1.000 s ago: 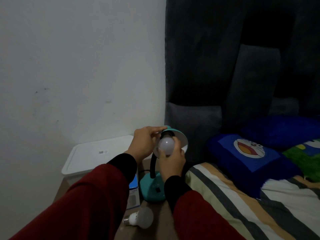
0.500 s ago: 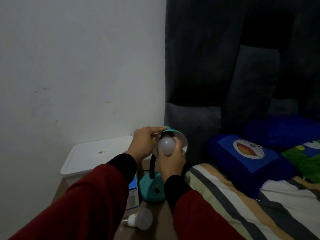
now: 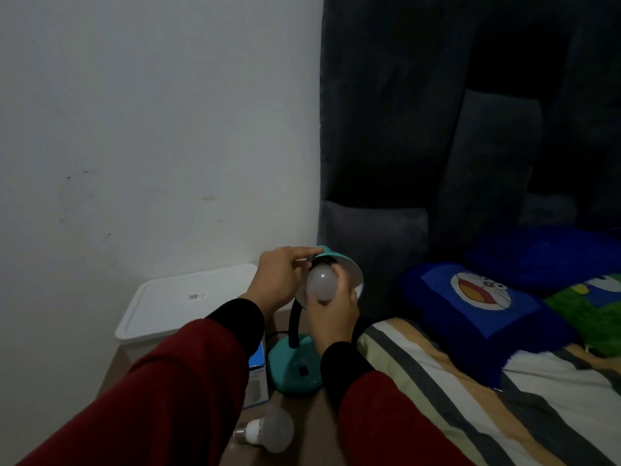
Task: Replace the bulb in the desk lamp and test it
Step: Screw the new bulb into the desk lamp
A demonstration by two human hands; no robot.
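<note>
A teal desk lamp stands on the small table, its base (image 3: 295,371) below a black bendy neck and its shade (image 3: 349,269) tilted toward me. My left hand (image 3: 279,280) grips the shade's top and back edge. My right hand (image 3: 332,309) is wrapped around a white bulb (image 3: 322,282) whose neck sits at the black socket inside the shade. The bulb is unlit. A second white bulb (image 3: 268,430) lies on its side on the table in front of the lamp base.
A white lidded storage box (image 3: 188,301) stands left of the lamp against the wall. A blue and white bulb carton (image 3: 257,375) sits beside the base, partly behind my left sleeve. A bed with striped sheet (image 3: 470,398) and blue pillows (image 3: 477,307) fills the right.
Both hands stay on the lamp shade and bulb. My right hand's grip on the bulb has shifted slightly; the view has drifted a little.
</note>
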